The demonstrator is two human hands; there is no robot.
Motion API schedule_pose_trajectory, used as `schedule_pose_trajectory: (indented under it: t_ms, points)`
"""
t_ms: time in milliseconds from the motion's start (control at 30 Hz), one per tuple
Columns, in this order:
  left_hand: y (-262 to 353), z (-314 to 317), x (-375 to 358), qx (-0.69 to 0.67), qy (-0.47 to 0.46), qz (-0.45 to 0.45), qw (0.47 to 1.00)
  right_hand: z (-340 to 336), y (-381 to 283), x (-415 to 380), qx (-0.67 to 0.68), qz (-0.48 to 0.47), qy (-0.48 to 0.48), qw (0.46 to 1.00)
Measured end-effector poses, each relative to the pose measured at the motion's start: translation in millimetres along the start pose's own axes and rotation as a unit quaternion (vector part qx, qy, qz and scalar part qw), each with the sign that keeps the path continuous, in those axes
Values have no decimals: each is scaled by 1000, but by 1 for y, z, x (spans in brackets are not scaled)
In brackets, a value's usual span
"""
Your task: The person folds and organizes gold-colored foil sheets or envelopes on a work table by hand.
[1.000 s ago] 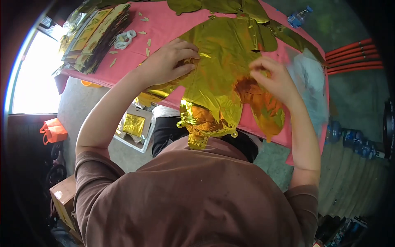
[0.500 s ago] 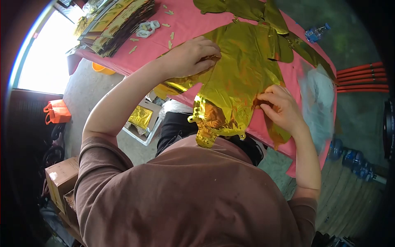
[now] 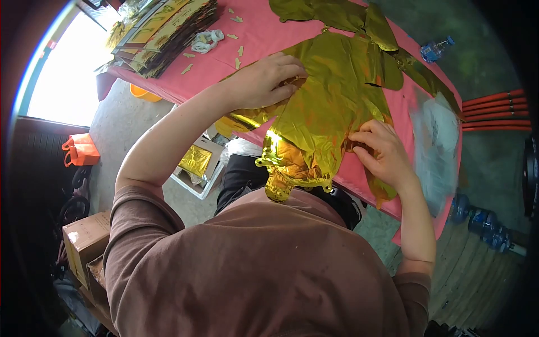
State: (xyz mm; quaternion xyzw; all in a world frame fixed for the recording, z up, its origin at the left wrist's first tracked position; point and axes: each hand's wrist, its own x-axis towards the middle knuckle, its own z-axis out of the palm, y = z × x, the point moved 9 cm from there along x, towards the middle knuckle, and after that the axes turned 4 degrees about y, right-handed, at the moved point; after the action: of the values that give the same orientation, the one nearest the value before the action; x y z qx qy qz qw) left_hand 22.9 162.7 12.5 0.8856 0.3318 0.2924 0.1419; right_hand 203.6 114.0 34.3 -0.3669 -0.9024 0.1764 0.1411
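Note:
A flat, uninflated gold foil balloon [image 3: 323,95] is spread over the pink tablecloth [image 3: 247,36], its crumpled lower end hanging over the edge near my lap. My left hand [image 3: 266,81] rests on its left side, fingers curled in and closed on the foil. At the right edge, my right hand [image 3: 382,151] pinches the foil between thumb and fingers. Small rounded tabs show on the hanging end. Both hands' fingertips are partly hidden by the foil and the knuckles.
More gold foil [image 3: 331,11] lies at the far side. Stacked printed packages [image 3: 168,31], a white coil [image 3: 206,40] and several small pale pieces [image 3: 240,51] are at the left. Clear plastic bags [image 3: 435,146] lie at the right. Below stands a white box [image 3: 205,185] with gold packets.
The whole view has shifted slightly. Both hands keep nearly the same places on the gold foil balloon, and its lower end has creased a little differently.

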Motion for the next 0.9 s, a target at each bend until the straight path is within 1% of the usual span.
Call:
schedule_pose_trajectory:
  t_ms: [67, 133, 367, 433, 467, 533, 567, 633, 667, 733, 767, 833, 900]
  points:
    - [2, -1, 0, 7, -2, 0, 1000, 0, -3, 0, -1, -10, 3, 1000]
    - [0, 2, 0, -1, -26, -24, 999, 0, -5, 0, -3, -18, 7, 1000]
    - [2, 2, 0, 21, -29, -1, 999, 2, -8, 0, 11, -22, 6, 1000]
    - [3, -4, 1, -25, 18, 7, 1000, 2, -7, -1, 13, -18, 5, 1000]
    - [4, -5, 1, -25, 17, 7, 1000, 1, -8, -1, 14, -22, 10, 1000]
    - [8, -10, -1, 28, 15, 0, 999, 1, -8, -1, 17, -26, 15, 999]
    - [10, -14, -1, 28, 14, 0, 1000, 1, -8, -1, 17, -25, 14, 999]
    - [22, -26, -3, 106, 22, 41, 993, 2, -6, -2, 17, -22, 13, 1000]
    - [25, -32, -4, 106, 21, 41, 993, 2, -6, -2, 19, -24, 16, 999]
    - [15, -26, -10, 11, -73, -44, 996, 1, -6, -2, 21, -24, 21, 999]
    - [15, -25, -14, 11, -75, -43, 996, 2, -6, -2, 22, -19, 19, 999]
    - [18, -25, -19, -9, -42, -20, 999, 2, -4, -3, 24, -14, 19, 999]
    - [20, -24, -19, -5, -40, -9, 999, 2, -6, -2, 23, -24, 21, 999]
